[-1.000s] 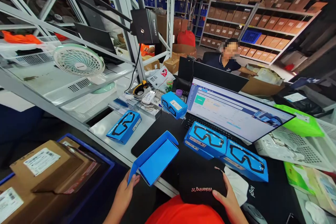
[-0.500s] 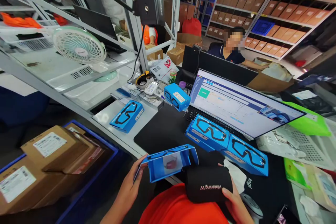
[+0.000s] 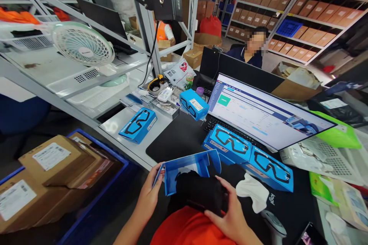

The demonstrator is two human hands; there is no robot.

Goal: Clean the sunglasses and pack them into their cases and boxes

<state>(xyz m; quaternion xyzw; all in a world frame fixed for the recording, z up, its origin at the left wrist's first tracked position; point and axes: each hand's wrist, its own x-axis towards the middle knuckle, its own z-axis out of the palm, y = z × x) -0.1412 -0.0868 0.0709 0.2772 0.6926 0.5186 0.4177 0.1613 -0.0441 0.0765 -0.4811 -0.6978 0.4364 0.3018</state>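
Observation:
My left hand [image 3: 152,187] grips the left end of an open blue box [image 3: 186,162], tilted above the front edge of the desk. Its flap stands out at the right end. My right hand [image 3: 227,208] is closed around a black case [image 3: 198,191], with the thumb below and the fingers over its right end. The case is right at the box's open side and covers part of it; whether any of it is inside I cannot tell. A crumpled white cloth or tissue [image 3: 253,191] lies just right of my right hand.
Closed blue goggle boxes lie at the left [image 3: 138,124], by the monitor [image 3: 194,104] and at the right [image 3: 270,168]. A monitor [image 3: 258,111] stands behind. A scanner [image 3: 273,224] and phone [image 3: 312,233] are front right. Cartons [image 3: 54,160] fill a blue bin. Another person [image 3: 253,49] sits opposite.
My right hand has brought the black case leftward to the box's opening and turned it, so its printed lettering no longer shows. The white cloth is now uncovered. The left hand keeps its hold.

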